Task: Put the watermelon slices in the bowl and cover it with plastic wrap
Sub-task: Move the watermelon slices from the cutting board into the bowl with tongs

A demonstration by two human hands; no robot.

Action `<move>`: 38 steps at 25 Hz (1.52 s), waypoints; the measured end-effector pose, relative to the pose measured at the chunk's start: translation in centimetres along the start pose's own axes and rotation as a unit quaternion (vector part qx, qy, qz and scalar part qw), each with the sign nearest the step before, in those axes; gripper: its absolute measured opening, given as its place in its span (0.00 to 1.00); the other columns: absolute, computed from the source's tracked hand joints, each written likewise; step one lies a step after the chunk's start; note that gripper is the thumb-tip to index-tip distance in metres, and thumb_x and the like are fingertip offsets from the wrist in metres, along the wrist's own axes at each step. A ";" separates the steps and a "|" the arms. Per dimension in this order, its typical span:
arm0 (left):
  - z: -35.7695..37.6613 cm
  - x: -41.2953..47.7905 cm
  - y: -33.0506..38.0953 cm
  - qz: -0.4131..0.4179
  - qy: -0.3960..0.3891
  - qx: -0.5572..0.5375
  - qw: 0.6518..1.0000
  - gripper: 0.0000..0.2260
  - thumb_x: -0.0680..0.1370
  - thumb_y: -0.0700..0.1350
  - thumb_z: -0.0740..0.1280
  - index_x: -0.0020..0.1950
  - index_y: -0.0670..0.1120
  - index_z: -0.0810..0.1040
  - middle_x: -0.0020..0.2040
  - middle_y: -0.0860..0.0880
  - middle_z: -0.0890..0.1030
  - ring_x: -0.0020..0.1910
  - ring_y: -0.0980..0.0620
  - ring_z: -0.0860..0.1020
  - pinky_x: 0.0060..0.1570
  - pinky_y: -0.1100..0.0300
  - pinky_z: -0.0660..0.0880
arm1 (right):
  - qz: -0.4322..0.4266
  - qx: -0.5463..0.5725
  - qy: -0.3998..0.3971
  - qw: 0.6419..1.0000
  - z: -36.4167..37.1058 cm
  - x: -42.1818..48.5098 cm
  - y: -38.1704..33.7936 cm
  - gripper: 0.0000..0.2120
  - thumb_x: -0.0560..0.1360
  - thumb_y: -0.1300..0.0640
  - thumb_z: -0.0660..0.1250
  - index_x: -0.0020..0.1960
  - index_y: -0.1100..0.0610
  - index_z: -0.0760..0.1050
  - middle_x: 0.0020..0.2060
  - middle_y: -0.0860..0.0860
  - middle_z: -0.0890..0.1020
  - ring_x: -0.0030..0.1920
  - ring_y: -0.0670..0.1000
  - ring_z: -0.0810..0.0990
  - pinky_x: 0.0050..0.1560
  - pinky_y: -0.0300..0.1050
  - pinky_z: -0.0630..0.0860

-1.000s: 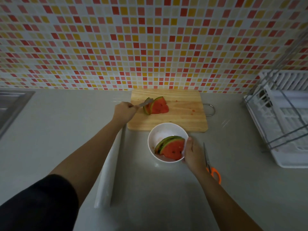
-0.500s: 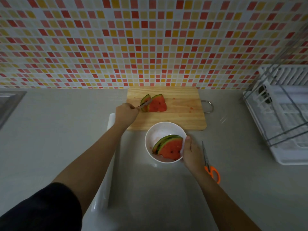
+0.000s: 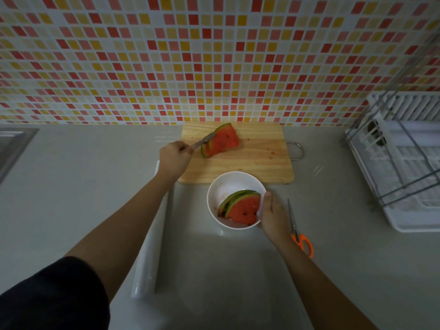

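Left grip: The left grip (image 3: 175, 156) stays clamped on the handle of the knife (image 3: 202, 142), with the blade laid against the green rind of the watermelon slices (image 3: 222, 141) on the cutting board (image 3: 262, 167).
Change on the board: Compared with a second ago, these slices lean further over, red face turned up, as the blade works in at their left edge. In the dim light it is hard to tell whether the blade is under them or only beside them.
Right grip: The right grip (image 3: 273, 214) keeps its place, thumb on the right rim of the white bowl (image 3: 228, 184). It steadies the bowl on the counter (image 3: 71, 186), just in front of the board.
In the bowl: The slices in the bowl (image 3: 244, 207) lie as before, stacked against the right side near the thumb.
What it means: The last slices look ready to be carried across on the knife, so the filling step is probably near its end.
Still waiting: The plastic wrap roll (image 3: 148, 248) lies untouched on the counter beneath the left forearm. The orange-handled scissors (image 3: 298, 234) lie just right of the right grip.
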State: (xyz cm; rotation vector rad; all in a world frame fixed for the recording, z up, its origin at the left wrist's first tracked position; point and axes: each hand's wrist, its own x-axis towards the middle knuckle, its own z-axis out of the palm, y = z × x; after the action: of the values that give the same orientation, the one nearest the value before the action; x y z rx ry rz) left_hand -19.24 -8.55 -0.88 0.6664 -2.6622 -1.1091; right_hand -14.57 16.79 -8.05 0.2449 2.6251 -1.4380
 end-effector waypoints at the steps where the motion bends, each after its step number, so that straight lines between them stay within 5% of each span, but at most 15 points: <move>1: -0.6 -0.8 -0.2 0.009 -0.005 -0.019 1.000 0.12 0.77 0.47 0.66 0.42 0.39 0.82 0.37 0.43 0.81 0.38 0.47 0.75 0.39 0.59 0.69 | 0.005 0.005 0.002 1.000 0.1 0.0 0.1 0.25 0.81 0.47 0.45 0.46 0.59 0.77 0.46 0.60 0.82 0.48 0.58 0.79 0.45 0.43 0.66; 5: -2.9 -6.3 -1.7 0.069 -0.071 -0.068 0.993 0.05 0.76 0.43 0.68 0.41 0.46 0.82 0.34 0.49 0.79 0.31 0.58 0.74 0.33 0.73 0.67 | 0.044 0.033 0.011 0.998 0.4 -0.6 0.4 0.27 0.79 0.42 0.45 0.40 0.55 0.77 0.34 0.51 0.79 0.40 0.54 0.77 0.44 0.44 0.68; 8: -3.0 -10.0 -2.8 0.150 -0.104 -0.018 0.983 0.04 0.76 0.42 0.68 0.45 0.42 0.82 0.36 0.48 0.82 0.33 0.59 0.75 0.35 0.73 0.67 | 0.066 0.053 0.023 0.996 0.6 -1.0 0.2 0.31 0.79 0.43 0.46 0.43 0.64 0.78 0.26 0.43 0.71 0.32 0.50 0.70 0.41 0.45 0.65; 11: -2.0 -10.8 -2.7 0.211 -0.127 0.043 0.968 0.07 0.76 0.41 0.68 0.50 0.39 0.83 0.41 0.43 0.84 0.38 0.47 0.79 0.36 0.66 0.65 | 0.078 0.041 0.011 0.996 0.4 -0.6 0.0 0.31 0.79 0.41 0.45 0.38 0.60 0.77 0.27 0.43 0.72 0.33 0.51 0.72 0.43 0.45 0.67; 14: -2.3 -10.1 -2.4 0.256 -0.117 0.059 0.958 0.08 0.76 0.42 0.69 0.52 0.40 0.83 0.42 0.43 0.85 0.40 0.46 0.80 0.39 0.66 0.66 | 0.073 0.034 -0.002 0.997 0.3 -0.4 0.0 0.29 0.79 0.40 0.44 0.31 0.54 0.73 0.29 0.48 0.76 0.37 0.54 0.78 0.42 0.46 0.70; 22: -2.8 -9.3 -1.8 0.311 -0.177 0.087 0.930 0.11 0.75 0.46 0.66 0.47 0.38 0.82 0.39 0.42 0.83 0.37 0.45 0.80 0.39 0.55 0.73 | 0.047 0.018 -0.002 0.999 0.2 -0.3 0.0 0.27 0.80 0.42 0.44 0.40 0.55 0.75 0.38 0.57 0.80 0.45 0.59 0.80 0.44 0.44 0.68; 26: -3.0 -7.5 -1.7 0.256 -0.117 0.041 0.959 0.10 0.75 0.46 0.68 0.47 0.40 0.83 0.36 0.44 0.82 0.34 0.47 0.78 0.33 0.69 0.65 | 0.045 0.007 0.008 0.999 0.1 -0.4 -0.2 0.27 0.80 0.43 0.44 0.41 0.57 0.75 0.43 0.62 0.82 0.46 0.60 0.80 0.45 0.46 0.71; 30: -1.2 -3.1 -2.2 0.052 0.028 0.034 0.998 0.12 0.76 0.47 0.66 0.47 0.38 0.82 0.41 0.38 0.83 0.43 0.40 0.80 0.39 0.61 0.65 | 0.037 0.018 0.013 0.999 0.0 -0.5 -0.4 0.27 0.80 0.44 0.45 0.42 0.59 0.76 0.42 0.61 0.81 0.47 0.61 0.80 0.50 0.56 0.77; 33: 0.4 -1.0 -3.4 -0.073 0.031 0.013 0.997 0.15 0.77 0.50 0.65 0.50 0.39 0.82 0.47 0.39 0.84 0.49 0.40 0.79 0.43 0.60 0.66 | 0.037 0.018 0.006 0.999 0.0 -0.4 -0.3 0.26 0.80 0.44 0.44 0.43 0.59 0.75 0.42 0.61 0.80 0.48 0.63 0.80 0.51 0.59 0.77; 38: 2.5 -0.1 -4.2 -0.151 -0.020 -0.108 0.982 0.12 0.73 0.51 0.67 0.50 0.46 0.85 0.43 0.48 0.84 0.39 0.52 0.78 0.35 0.64 0.71 | 0.033 0.023 0.008 0.999 0.0 -0.4 -0.2 0.27 0.80 0.45 0.44 0.48 0.60 0.77 0.45 0.61 0.81 0.48 0.60 0.80 0.50 0.50 0.76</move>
State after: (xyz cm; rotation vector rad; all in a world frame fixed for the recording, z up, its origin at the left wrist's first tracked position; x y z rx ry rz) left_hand -18.51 -9.57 -5.62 1.0376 -2.4749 -1.4763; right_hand -14.25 16.61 -7.84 0.3449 2.5728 -1.4824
